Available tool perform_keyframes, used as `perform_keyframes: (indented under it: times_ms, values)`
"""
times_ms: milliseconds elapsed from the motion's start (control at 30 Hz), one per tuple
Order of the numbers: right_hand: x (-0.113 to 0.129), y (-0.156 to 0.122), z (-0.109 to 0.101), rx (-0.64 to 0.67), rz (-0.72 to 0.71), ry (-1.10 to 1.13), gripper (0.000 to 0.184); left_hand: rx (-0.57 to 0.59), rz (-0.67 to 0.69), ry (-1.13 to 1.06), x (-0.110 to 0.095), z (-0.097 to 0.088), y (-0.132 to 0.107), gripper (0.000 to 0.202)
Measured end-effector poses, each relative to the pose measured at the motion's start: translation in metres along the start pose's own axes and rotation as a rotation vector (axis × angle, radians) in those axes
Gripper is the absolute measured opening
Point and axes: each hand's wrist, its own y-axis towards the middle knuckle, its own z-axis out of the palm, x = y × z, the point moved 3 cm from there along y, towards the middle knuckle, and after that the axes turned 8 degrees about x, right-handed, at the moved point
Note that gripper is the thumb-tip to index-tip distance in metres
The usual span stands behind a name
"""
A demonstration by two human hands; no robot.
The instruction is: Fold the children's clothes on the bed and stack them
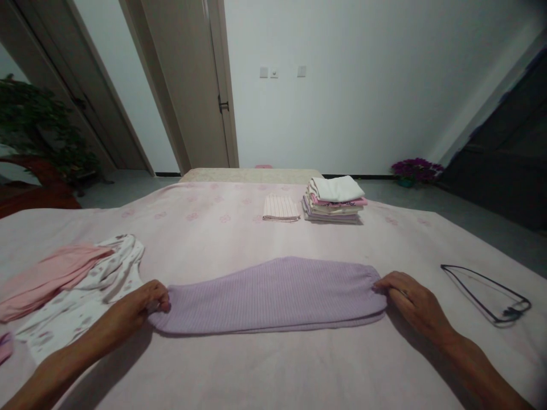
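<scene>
A lilac ribbed knit garment point(273, 293) lies folded into a long strip across the pink bedspread point(213, 228) in front of me. My left hand point(143, 304) pinches its left end with closed fingers. My right hand point(408, 302) grips its right end, fingers curled onto the fabric edge. Both forearms reach in from the bottom corners.
A white patterned garment point(92, 290) and a pink one point(47, 276) lie at the left. A stack of folded clothes point(335, 199) and a striped folded piece point(280, 208) sit at the far side. A black wire hanger point(487, 293) lies at the right. Doors and a plant stand behind.
</scene>
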Motion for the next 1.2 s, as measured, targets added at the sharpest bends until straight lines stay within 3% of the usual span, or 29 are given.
perform_keyframes:
  times_ms: [100,167,233,333,500,667,833,933,1033,1100,1200]
  values:
    - [-0.017,0.016,0.004,-0.053,0.25,-0.014,0.042,-0.147,-0.244,0.012,0.008,-0.009,0.007,0.03]
    - [-0.023,0.027,0.011,0.034,0.316,-0.038,0.049,-0.106,-0.343,0.039,0.006,-0.008,0.013,0.041]
    - [-0.025,0.033,0.016,0.111,0.341,-0.068,0.05,-0.049,-0.387,0.096,0.001,-0.001,0.018,0.048]
    - [-0.023,0.034,0.02,0.113,0.351,-0.032,0.048,-0.071,-0.406,0.12,-0.003,0.011,0.019,0.046]
    - [-0.015,0.027,0.028,0.084,0.381,0.372,0.046,-0.113,-0.437,-0.182,-0.004,0.024,0.017,0.047]
    - [-0.01,0.04,0.024,-0.091,0.405,0.695,0.049,-0.262,-0.375,-0.359,-0.008,0.003,0.035,0.055]
    - [-0.018,0.085,0.014,-0.307,0.414,0.821,0.054,-0.427,-0.379,-0.324,-0.001,-0.027,0.085,0.056]
    - [-0.025,0.11,0.021,-0.372,0.432,0.809,0.056,-0.455,-0.364,-0.263,0.005,-0.029,0.122,0.053]
    - [-0.032,0.116,0.037,-0.331,0.47,0.628,0.056,-0.406,-0.422,-0.232,0.016,-0.018,0.146,0.052]
    - [-0.036,0.109,0.045,-0.302,0.463,0.458,0.056,-0.41,-0.461,-0.22,0.024,-0.011,0.147,0.049]
    - [-0.039,0.088,0.049,-0.346,0.407,0.269,0.049,-0.453,-0.503,-0.174,0.029,-0.008,0.131,0.044]
